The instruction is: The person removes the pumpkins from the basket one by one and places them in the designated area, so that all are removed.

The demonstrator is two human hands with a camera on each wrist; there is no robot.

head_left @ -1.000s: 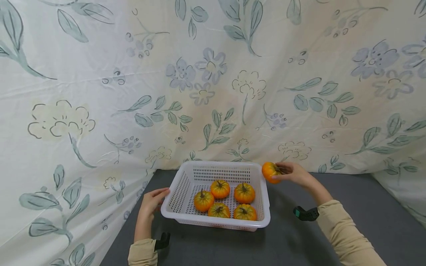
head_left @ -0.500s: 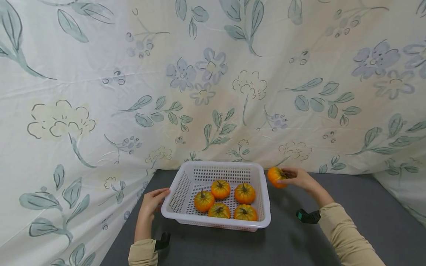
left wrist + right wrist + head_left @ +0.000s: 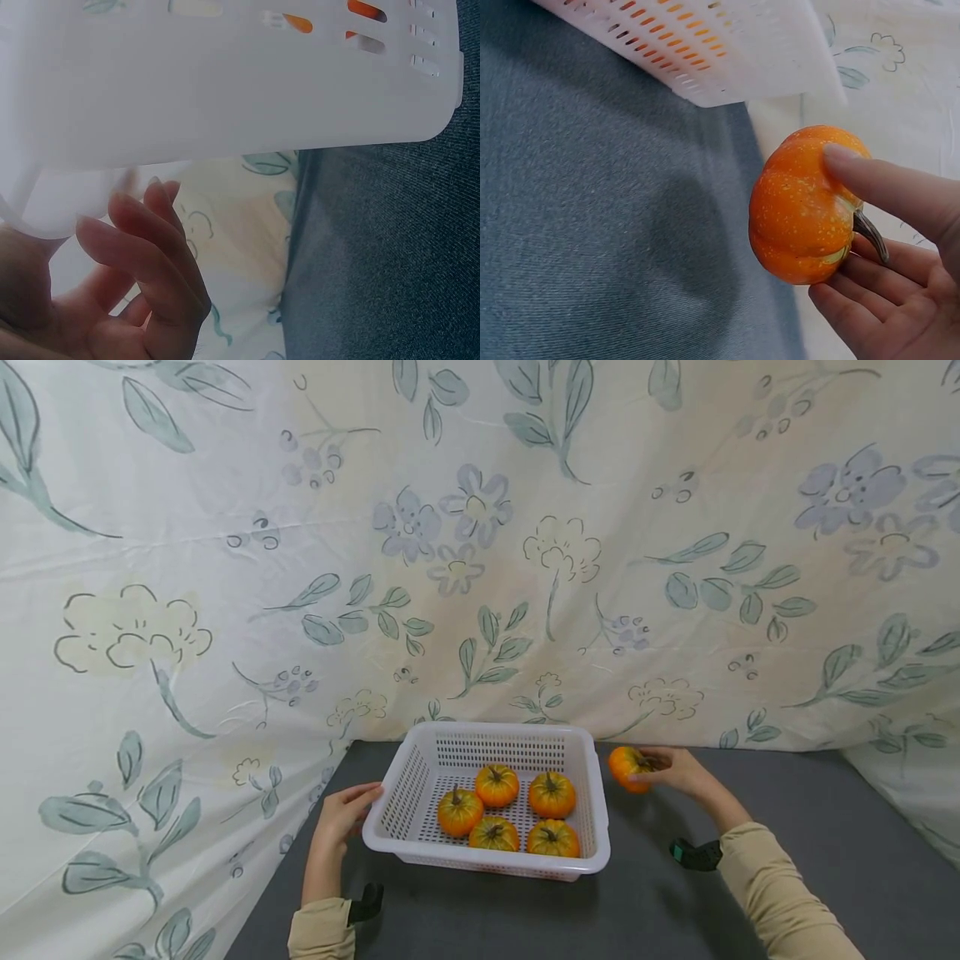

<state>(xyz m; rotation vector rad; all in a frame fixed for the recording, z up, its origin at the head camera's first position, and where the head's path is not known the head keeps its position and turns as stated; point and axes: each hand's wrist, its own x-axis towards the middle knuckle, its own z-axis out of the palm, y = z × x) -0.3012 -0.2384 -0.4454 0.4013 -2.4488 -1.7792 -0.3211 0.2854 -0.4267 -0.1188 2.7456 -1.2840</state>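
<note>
A white plastic basket [image 3: 450, 853] with slotted walls holds several small orange pumpkins [image 3: 551, 795] with short brown stems. My left hand [image 3: 347, 810] grips its left rim; in the left wrist view the thumb is on the rim and the bent fingers [image 3: 169, 251] are beneath it. Right of the basket, my right hand [image 3: 678, 772] pinches another small pumpkin [image 3: 626, 768] by its sides. In the right wrist view that pumpkin [image 3: 799, 210] is tipped, its stem pointing toward the palm, and its underside faces the basket.
The dark grey tabletop [image 3: 480, 918] extends in front of the basket and off to the right. A floral cloth [image 3: 480, 543] hangs behind and along the left side. Each wrist wears a black band [image 3: 697, 856].
My right hand has carried the pumpkin from beside the basket's back right corner a little rightward and lower. The left hand and basket have stayed in place.
</note>
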